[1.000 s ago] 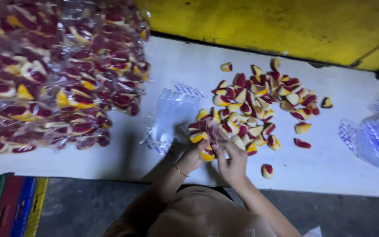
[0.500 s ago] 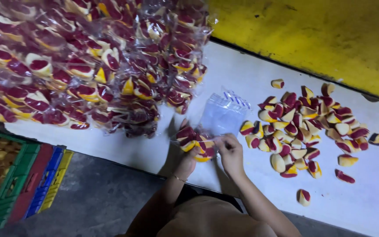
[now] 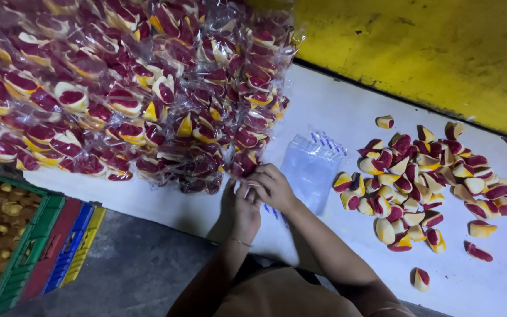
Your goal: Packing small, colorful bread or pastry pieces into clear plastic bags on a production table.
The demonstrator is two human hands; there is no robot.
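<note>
Both hands are meeting at the near edge of the white table [image 3: 347, 117]. The left hand [image 3: 243, 206] and the right hand [image 3: 272, 186] are touching each other, fingers curled onto one filled clear packet [image 3: 245, 161] at the lower edge of the heap; the fingertips are pinching its plastic, though the exact grip is hidden.

Above and to the left of the hands, one large heap of filled packets [image 3: 118, 88] is lying; the packets are too many and too overlapped to count.

Just to the right of the right hand, one stack of empty clear bags [image 3: 312, 167] is lying flat.

Farther right, one loose pile of red, yellow and cream wedge-shaped sweets [image 3: 429, 182] is spreading out, several dozen pieces, with about five lying apart at its edges.

Below and left of the hands, four coloured crates are standing on edge: green [image 3: 22, 258], red [image 3: 54, 246], blue [image 3: 71, 243], yellow [image 3: 89, 240].
</note>
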